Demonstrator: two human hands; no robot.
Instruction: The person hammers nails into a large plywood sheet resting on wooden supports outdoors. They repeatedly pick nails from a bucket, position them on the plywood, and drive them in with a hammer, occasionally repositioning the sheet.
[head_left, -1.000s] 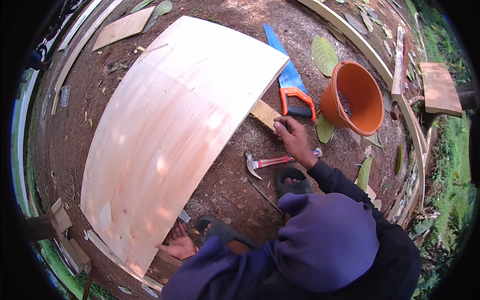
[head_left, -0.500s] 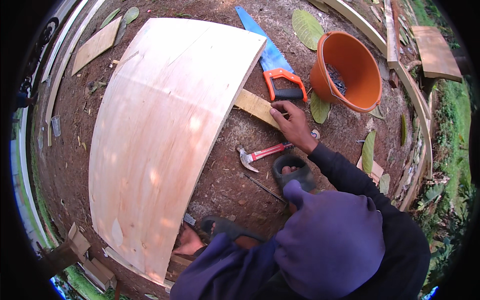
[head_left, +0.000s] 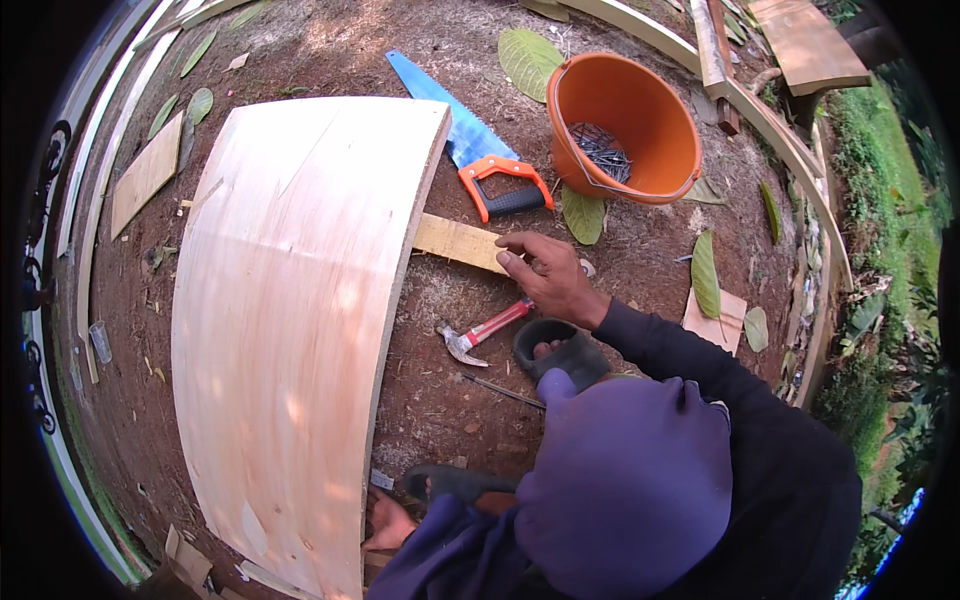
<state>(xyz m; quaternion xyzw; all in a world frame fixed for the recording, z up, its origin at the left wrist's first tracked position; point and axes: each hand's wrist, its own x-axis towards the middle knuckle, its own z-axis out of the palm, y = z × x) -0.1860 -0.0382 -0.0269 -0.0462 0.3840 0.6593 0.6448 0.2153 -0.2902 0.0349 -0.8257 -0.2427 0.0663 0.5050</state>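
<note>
A large pale wooden board (head_left: 290, 330) fills the left middle of the head view. From under its right edge sticks a short yellowish wood strip (head_left: 455, 241). My right hand (head_left: 555, 277) pinches the strip's outer end between thumb and fingers. Down at the board's near right edge lies my left hand (head_left: 388, 520), beside a short piece of wood; its fingertips are hidden under the board. A claw hammer (head_left: 490, 328) with a red handle rests on the ground just below my right hand. Near it lies a thin dark rod (head_left: 503, 390).
A blue-bladed handsaw (head_left: 455, 125) with an orange handle lies beyond the strip. Right of it, an orange bucket (head_left: 640, 125) holds many nails (head_left: 600, 150). Long timber planks (head_left: 770, 125) border the right. A small plywood piece (head_left: 147, 178) and large leaves (head_left: 530, 62) lie on the soil.
The whole view has shifted, so the board, saw and bucket appear further left. My right hand stays on the strip's end, and my left hand stays at the board's near edge.
</note>
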